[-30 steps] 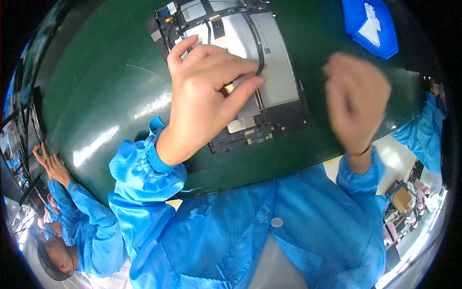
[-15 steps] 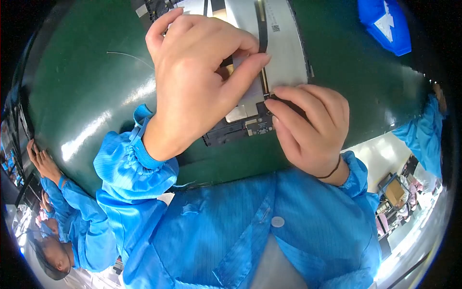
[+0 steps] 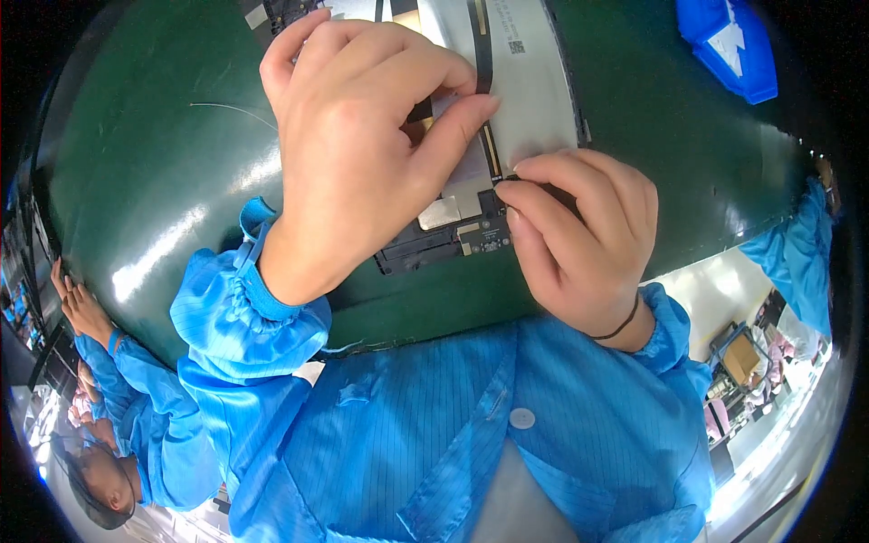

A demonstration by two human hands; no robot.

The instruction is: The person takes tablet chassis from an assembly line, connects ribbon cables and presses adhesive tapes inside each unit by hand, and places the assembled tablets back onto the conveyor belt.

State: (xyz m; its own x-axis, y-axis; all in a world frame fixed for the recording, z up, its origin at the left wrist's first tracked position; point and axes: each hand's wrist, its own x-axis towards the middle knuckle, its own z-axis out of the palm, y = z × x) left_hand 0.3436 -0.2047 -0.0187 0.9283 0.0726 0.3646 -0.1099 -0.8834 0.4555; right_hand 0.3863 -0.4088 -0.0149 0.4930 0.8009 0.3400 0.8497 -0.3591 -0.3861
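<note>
An opened tablet-like device (image 3: pixel 398 261) lies before me, showing a silver battery panel (image 3: pixel 534 100) and a small black circuit board (image 3: pixel 489 237) at its near end. Along the battery runs a narrow dark flex cable (image 3: pixel 492 152) with gold-coloured stretches. My left hand (image 3: pixel 348 145) arches over the device, thumb and index finger closed in a pinch on this cable. At the cable's near end, beside the circuit board, my right hand (image 3: pixel 593 231) presses its thumb and fingertips close together. What those right fingertips grip, if anything, is hidden.
The device rests on a glossy green tabletop (image 3: pixel 154 172). A blue bin (image 3: pixel 731 50) with something white stands at the far right. A thin pale strand (image 3: pixel 231 107) lies left of my left hand. Another person (image 3: pixel 163 434) in blue sits at the left, a hand on the table edge.
My left hand and the device under it have shifted slightly to the left. The right hand stays at the cable's near end, almost unmoved.
</note>
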